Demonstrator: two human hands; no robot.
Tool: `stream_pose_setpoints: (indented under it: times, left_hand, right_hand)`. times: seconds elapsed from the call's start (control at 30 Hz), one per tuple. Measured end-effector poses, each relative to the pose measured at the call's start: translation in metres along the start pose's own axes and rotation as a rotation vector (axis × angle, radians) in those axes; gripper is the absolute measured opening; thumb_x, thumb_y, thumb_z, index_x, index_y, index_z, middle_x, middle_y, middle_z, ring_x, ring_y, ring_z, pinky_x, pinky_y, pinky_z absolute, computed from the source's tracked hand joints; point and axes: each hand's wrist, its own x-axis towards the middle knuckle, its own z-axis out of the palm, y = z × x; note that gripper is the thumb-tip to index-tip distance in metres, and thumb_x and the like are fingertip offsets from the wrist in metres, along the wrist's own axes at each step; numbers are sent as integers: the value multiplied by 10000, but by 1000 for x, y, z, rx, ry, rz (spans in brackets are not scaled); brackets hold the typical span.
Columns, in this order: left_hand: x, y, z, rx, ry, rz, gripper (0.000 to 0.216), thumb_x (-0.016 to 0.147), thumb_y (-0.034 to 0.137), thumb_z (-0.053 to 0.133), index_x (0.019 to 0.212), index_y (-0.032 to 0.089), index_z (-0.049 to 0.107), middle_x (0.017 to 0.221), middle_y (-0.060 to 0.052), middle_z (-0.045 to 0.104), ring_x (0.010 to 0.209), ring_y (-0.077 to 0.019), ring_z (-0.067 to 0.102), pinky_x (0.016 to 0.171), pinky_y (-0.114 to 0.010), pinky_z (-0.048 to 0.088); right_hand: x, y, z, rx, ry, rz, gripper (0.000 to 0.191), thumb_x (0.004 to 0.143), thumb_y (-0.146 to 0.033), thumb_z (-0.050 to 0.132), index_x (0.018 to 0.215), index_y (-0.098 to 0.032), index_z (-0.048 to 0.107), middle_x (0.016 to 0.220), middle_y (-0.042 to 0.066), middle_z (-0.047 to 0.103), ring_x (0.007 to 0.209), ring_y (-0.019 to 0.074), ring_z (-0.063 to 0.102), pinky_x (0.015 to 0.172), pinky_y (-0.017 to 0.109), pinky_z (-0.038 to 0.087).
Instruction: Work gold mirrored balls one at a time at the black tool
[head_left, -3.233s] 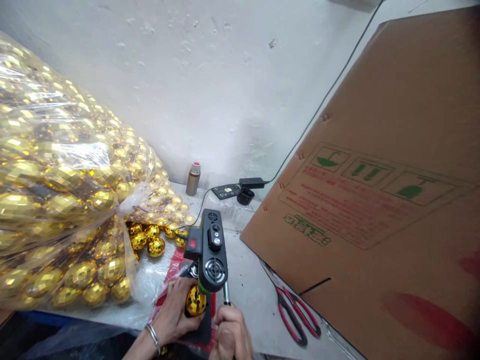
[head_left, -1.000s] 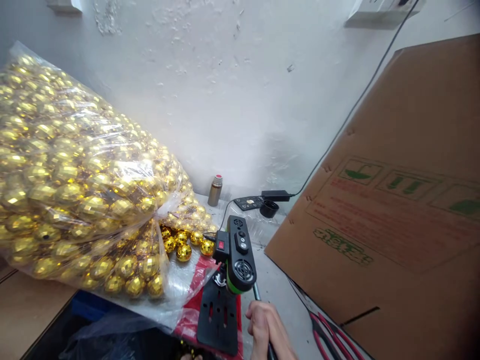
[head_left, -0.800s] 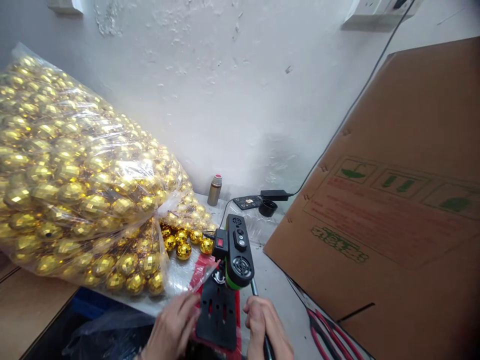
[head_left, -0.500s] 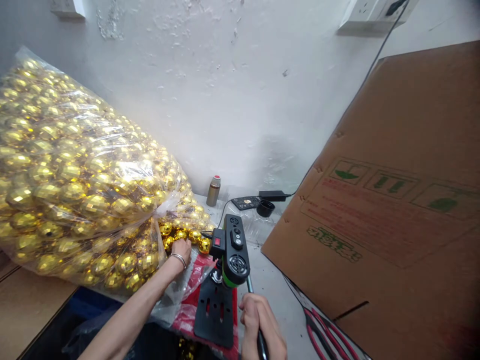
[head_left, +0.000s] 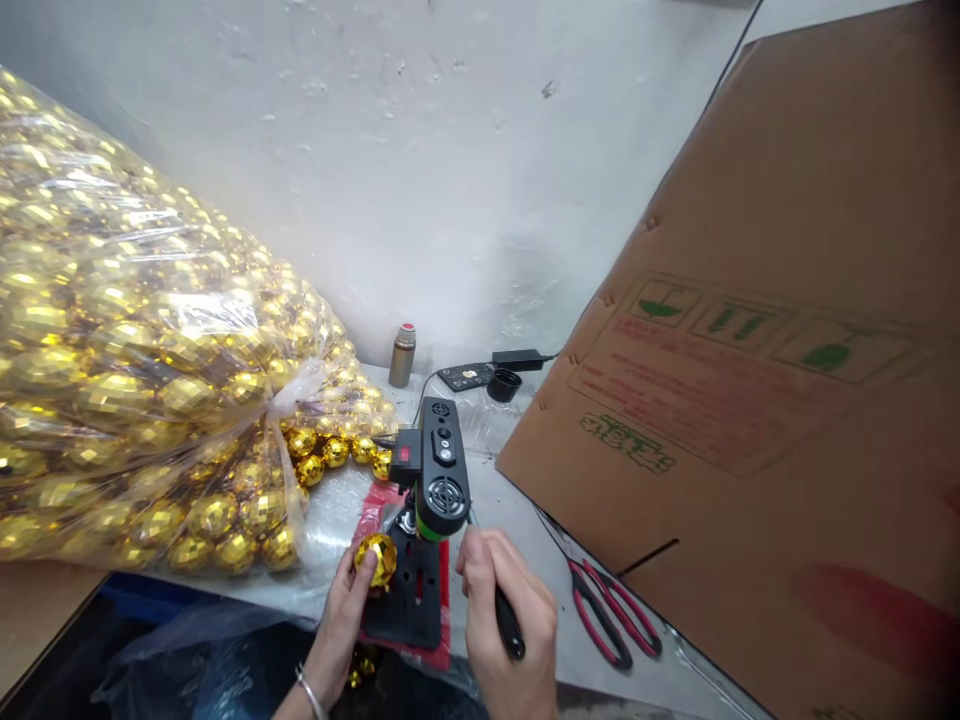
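Note:
My left hand (head_left: 346, 600) is closed around a shiny gold faceted ball (head_left: 376, 560), thumb across its front. It holds the ball over the left side of a slotted black base plate (head_left: 411, 610). A black device (head_left: 444, 470) with round grilles and a red switch stands on that plate, just above and right of the ball. To the right of the plate, my right hand (head_left: 510, 620) is wrapped around a tool with a black handle (head_left: 510, 622). The tool's thin shaft points towards the device, and its tip is hidden.
At left bulges a clear plastic bag (head_left: 292, 385) of gold balls, several of them spilling from its mouth. A small bottle (head_left: 403, 355), a black cap (head_left: 504, 385) and a power adapter (head_left: 521, 360) stand by the wall. Red-and-black scissors (head_left: 611, 615) lie beside a big cardboard box (head_left: 750, 300).
My left hand has come back from the loose balls by the bag with one gold ball, now beside the device. My right hand still grips the tool. The view has shifted slightly.

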Motion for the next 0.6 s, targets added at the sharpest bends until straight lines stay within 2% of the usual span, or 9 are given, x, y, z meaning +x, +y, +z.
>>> stream_pose_setpoints:
  times: [0.13,0.33,0.47,0.6]
  left_hand:
    - [5,-20,3,236,68,172,657,830,686,674,1267,204,584,1190,-114,736,1161,-322,688,1009,-461,548]
    - [10,-28,3,522,21,334,511,862,540,679,1251,228,569,1234,-113,708,1165,-321,679,1035,-524,531]
    - [13,-42,-2,590,11,431,585,859,477,705,1359,214,554,1393,-160,653,1321,-374,594,1122,-583,470]
    - [17,-50,-2,587,0,480,555,868,405,701,1364,199,561,1371,-171,669,1289,-367,629,1101,-554,508]
  right_hand:
    - [-4,-1,2,5,-9,-9,295,995,-63,448,744,-218,444,633,-53,450,549,67,462,505,177,367]
    - [-12,6,4,39,12,-46,260,981,-36,441,797,-212,490,668,-40,499,579,74,495,531,177,399]
    - [-19,9,5,60,-23,-9,249,995,-37,435,833,-208,514,709,-17,534,610,88,518,543,200,401]
    - [-27,7,9,112,8,85,262,1019,-46,420,846,-211,528,747,-3,552,673,98,536,598,223,397]
